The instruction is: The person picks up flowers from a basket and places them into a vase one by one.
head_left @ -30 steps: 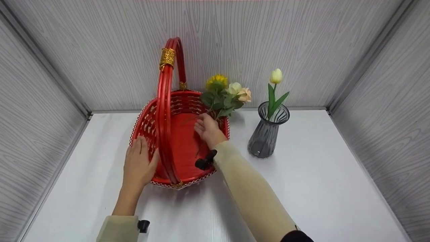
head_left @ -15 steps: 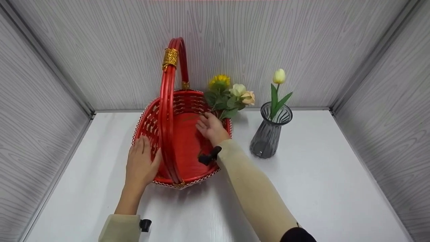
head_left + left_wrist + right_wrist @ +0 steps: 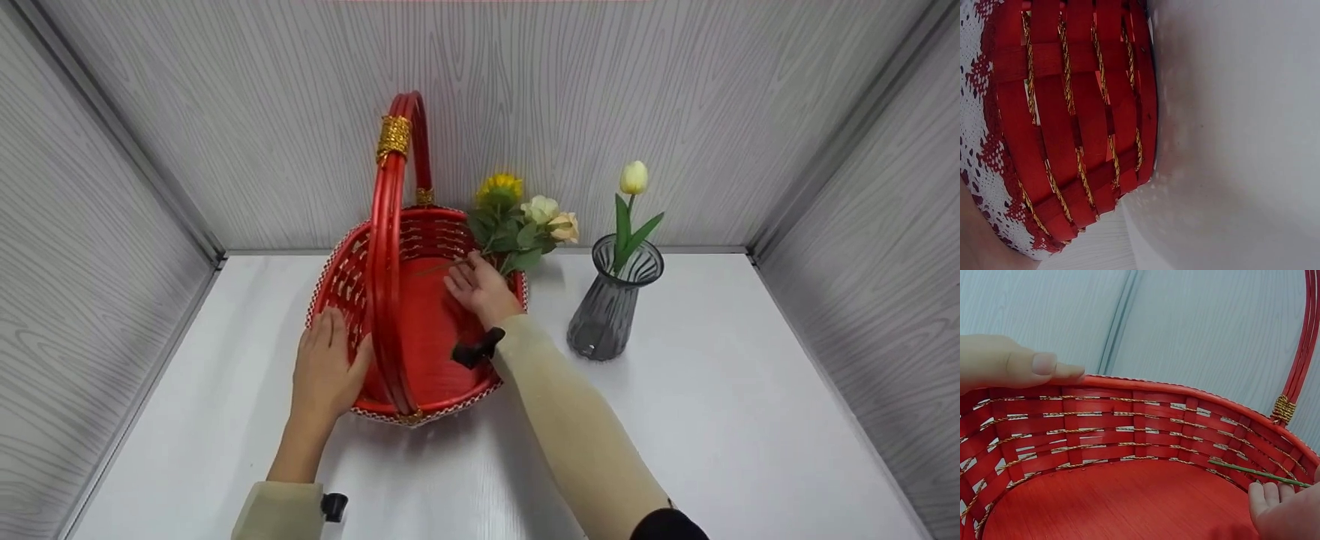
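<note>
A pale-grey wood-grain back panel (image 3: 600, 97) stands at twelve o'clock, matching side panels (image 3: 892, 247) at nine and three, slim grey corner strips (image 3: 1119, 326) at ten and two. Soft light falls on the smooth, flat white tabletop (image 3: 720, 405) spreading to six.

One red woven basket (image 3: 435, 322) with one arched red handle (image 3: 385, 247), bearing three gold bindings (image 3: 394, 136). One grey, ribbed, see-through vase (image 3: 606, 315). Four blooms: one pale yellow tulip (image 3: 634, 178), one bright yellow flower (image 3: 500, 189), one cream-white flower (image 3: 540, 209), one peach flower (image 3: 563, 226). Two beige sleeves (image 3: 577, 427), two small black wrist devices (image 3: 478, 349). One white desk (image 3: 712, 412), and three grey wood-grained walls (image 3: 600, 90): one back, two side.
</note>
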`<state>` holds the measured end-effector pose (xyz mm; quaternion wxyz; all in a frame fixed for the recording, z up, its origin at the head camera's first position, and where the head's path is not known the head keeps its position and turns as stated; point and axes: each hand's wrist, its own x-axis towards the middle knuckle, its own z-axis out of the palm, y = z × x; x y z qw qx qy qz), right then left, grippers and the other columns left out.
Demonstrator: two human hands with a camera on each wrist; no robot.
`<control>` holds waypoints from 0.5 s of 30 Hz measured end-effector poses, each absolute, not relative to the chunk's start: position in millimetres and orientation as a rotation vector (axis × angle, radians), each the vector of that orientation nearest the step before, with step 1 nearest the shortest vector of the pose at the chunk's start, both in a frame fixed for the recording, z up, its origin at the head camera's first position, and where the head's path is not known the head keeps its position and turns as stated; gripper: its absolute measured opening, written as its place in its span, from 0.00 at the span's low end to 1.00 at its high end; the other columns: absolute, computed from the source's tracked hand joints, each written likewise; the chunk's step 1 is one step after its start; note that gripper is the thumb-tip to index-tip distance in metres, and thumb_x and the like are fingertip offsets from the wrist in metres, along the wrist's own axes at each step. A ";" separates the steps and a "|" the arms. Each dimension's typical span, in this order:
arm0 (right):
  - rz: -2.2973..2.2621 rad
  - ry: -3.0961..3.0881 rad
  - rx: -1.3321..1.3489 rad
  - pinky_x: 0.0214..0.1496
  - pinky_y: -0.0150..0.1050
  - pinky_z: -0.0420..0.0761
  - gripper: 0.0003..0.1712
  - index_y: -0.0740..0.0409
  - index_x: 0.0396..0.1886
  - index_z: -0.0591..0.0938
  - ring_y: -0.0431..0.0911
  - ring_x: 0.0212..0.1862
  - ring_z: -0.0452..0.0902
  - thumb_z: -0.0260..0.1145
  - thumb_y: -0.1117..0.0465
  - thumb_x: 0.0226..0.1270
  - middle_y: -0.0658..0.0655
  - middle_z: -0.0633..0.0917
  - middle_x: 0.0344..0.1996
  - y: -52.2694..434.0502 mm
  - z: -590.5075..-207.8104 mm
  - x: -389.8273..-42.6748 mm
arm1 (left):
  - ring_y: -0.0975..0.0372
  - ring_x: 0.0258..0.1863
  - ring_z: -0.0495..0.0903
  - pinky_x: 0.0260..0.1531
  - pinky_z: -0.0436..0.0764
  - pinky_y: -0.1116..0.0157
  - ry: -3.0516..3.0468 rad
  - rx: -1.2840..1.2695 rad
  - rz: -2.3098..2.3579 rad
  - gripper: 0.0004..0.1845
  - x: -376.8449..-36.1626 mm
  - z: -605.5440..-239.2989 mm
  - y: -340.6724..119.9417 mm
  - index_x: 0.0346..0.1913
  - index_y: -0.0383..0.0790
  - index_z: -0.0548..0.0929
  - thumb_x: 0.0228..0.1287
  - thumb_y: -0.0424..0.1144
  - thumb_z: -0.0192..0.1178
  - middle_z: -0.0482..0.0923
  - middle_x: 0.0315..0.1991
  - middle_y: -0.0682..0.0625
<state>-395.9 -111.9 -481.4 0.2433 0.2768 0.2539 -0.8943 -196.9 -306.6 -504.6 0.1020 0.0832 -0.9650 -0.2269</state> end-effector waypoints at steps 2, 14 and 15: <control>-2.449 0.707 0.780 0.72 0.50 0.69 0.21 0.54 0.66 0.76 0.52 0.71 0.68 0.57 0.61 0.76 0.59 0.73 0.68 -110.9 -481.4 -393.7 | 0.41 0.78 0.46 0.77 0.44 0.45 -2.852 0.240 -0.674 0.42 -196.9 -504.1 -305.4 0.76 0.26 0.52 0.76 0.59 0.40 0.50 0.77 0.31; -2.446 1.139 0.564 0.64 0.49 0.78 0.06 0.54 0.38 0.75 0.53 0.50 0.82 0.58 0.58 0.77 0.56 0.85 0.38 -111.4 -487.3 -378.5 | 0.40 0.78 0.45 0.76 0.45 0.44 -2.855 0.227 -0.669 0.43 -198.6 -505.3 -307.7 0.76 0.26 0.52 0.76 0.59 0.40 0.50 0.77 0.31; -2.449 1.162 0.551 0.64 0.50 0.78 0.06 0.54 0.38 0.74 0.52 0.49 0.82 0.57 0.58 0.77 0.56 0.85 0.35 -111.7 -488.0 -377.5 | 0.40 0.78 0.45 0.76 0.45 0.43 -2.856 0.228 -0.669 0.43 -198.5 -505.4 -308.0 0.76 0.26 0.52 0.76 0.60 0.40 0.50 0.77 0.31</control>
